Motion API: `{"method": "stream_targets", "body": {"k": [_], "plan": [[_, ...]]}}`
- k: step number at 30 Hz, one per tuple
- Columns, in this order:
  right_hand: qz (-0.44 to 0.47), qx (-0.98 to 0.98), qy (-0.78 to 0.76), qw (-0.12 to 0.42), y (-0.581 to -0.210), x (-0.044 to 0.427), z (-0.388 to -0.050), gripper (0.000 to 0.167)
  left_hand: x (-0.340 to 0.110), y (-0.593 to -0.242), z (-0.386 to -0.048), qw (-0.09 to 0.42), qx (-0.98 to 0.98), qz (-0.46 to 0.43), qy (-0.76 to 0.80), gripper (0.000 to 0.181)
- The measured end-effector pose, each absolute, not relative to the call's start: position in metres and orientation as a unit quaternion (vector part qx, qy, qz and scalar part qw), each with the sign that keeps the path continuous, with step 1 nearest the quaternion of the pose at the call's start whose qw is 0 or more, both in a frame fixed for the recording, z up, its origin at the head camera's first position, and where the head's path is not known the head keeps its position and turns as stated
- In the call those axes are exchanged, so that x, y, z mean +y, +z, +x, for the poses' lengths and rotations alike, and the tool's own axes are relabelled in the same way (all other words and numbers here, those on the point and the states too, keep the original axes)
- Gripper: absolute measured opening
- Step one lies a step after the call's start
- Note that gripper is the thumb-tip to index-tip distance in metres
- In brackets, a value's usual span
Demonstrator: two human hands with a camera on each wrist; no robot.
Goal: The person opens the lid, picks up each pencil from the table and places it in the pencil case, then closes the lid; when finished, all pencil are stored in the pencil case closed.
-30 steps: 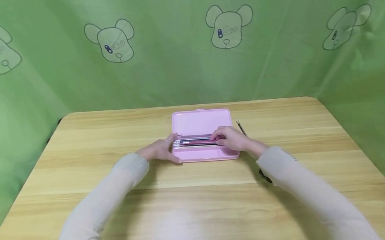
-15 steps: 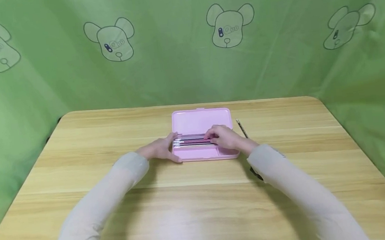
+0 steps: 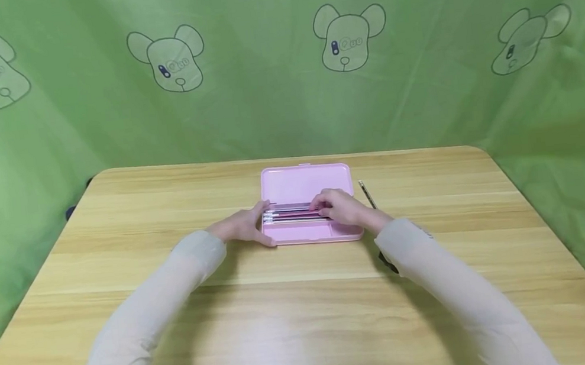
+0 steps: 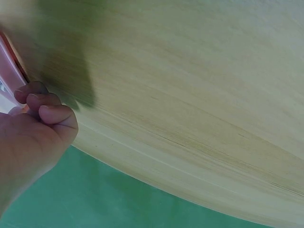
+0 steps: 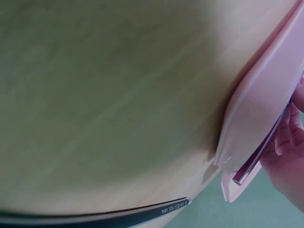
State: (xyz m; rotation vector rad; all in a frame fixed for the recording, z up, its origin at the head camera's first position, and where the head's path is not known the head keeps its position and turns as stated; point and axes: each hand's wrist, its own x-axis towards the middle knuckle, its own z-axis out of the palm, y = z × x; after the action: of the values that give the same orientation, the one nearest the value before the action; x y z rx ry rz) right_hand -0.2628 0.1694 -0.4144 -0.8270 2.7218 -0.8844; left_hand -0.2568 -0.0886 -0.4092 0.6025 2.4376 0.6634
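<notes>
A pink pencil case [image 3: 306,184] lies open on the table, its lid folded back. Several pencils [image 3: 288,221] lie lengthwise in its long compartment, white-tipped ends to the left. My left hand [image 3: 243,226] holds the case's left end, thumb at the front corner and fingers farther back; in the left wrist view its outer fingers [image 4: 45,104] are curled beside the rim. Over the right half of the compartment, my right hand [image 3: 343,207] pinches a dark purplish pencil [image 5: 256,159]. That pencil slants above the case's edge in the right wrist view.
A dark patterned pencil [image 3: 367,194] lies on the wooden table [image 3: 295,313] just right of the case; its printed side shows in the right wrist view. Green curtains [image 3: 264,114] with bear-head drawings hang behind and beside the table.
My right hand has shifted slightly left along the pencils, then stayed nearly still. The left hand keeps its place at the case's left end.
</notes>
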Motion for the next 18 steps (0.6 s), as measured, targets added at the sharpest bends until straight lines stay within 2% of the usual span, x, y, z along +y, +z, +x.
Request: {"method": "stream_targets", "body": {"k": [10,18], "plan": [[-0.261,0.926,-0.265,0.062,-0.416,0.168,-0.265,0.020,-0.089,-0.407,-0.255,0.258,0.905,0.232,0.244,0.106],[-0.279,0.921,-0.264,0.068,-0.414,0.158,-0.262,0.021,-0.089,-0.409,-0.256,0.255,0.906,0.234,0.242,0.105]]}}
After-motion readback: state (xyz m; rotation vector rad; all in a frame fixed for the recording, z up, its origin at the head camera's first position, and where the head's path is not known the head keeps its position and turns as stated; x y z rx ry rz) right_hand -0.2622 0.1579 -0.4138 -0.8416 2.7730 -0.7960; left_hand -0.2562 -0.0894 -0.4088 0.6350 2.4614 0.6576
